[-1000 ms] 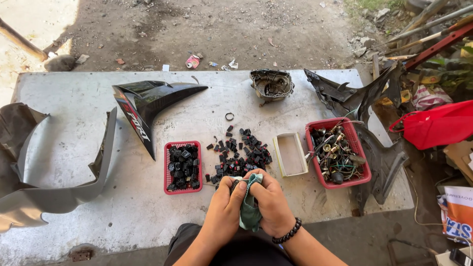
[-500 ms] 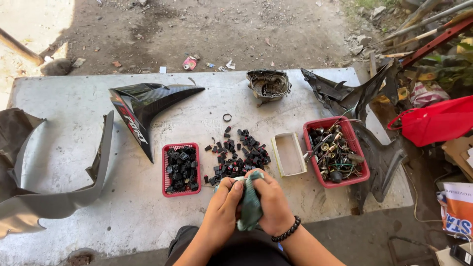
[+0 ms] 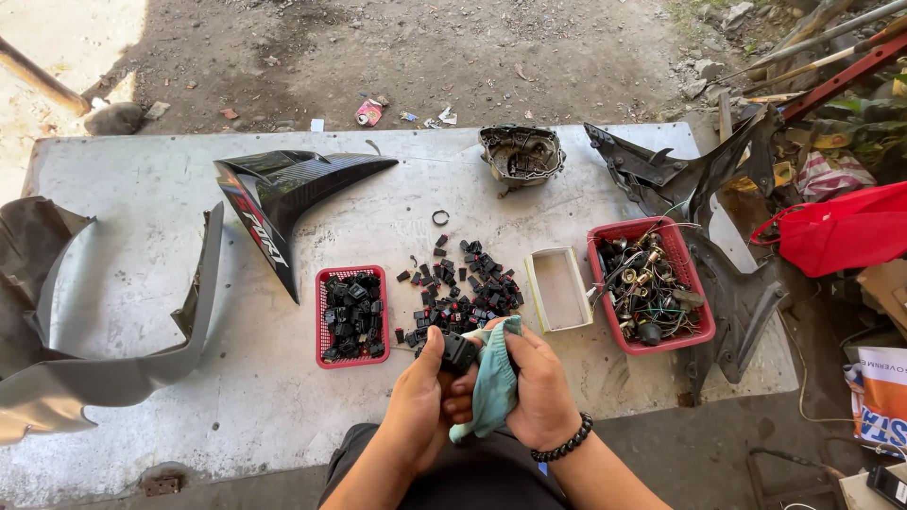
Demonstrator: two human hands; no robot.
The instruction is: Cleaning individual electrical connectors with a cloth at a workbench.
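Left hand (image 3: 420, 401): fingers curled tight round a small black plastic part (image 3: 459, 351), thumb on top; held up just off the near edge of the surface (image 3: 283, 416), prob. so every face can be got at.
Right hand (image 3: 539, 392): fingers closed on a pale green cloth (image 3: 493, 387), pressing it vs. the part; bead bracelet (image 3: 567, 441) on the wrist.
Cloth: bunched, tail hangs down btwn the wrists; looks like wiping, judging by the grip.
Loose pile (image 3: 463, 288): more small black parts, spread just beyond the hands, w/in easy reach.
Small red basket (image 3: 351, 316): left of pile, filled w/ similar black parts; looks sorted apart from the loose ones.
White tray (image 3: 559, 288): right of pile, appears bare inside.
Big red basket (image 3: 652, 283): beside the tray, bulbs + wire tangle.
Far side: black fairing panel (image 3: 283, 194), round metal housing (image 3: 521, 154), dark bodywork (image 3: 680, 179); grey panel (image 3: 104, 368) hangs over the left edge.
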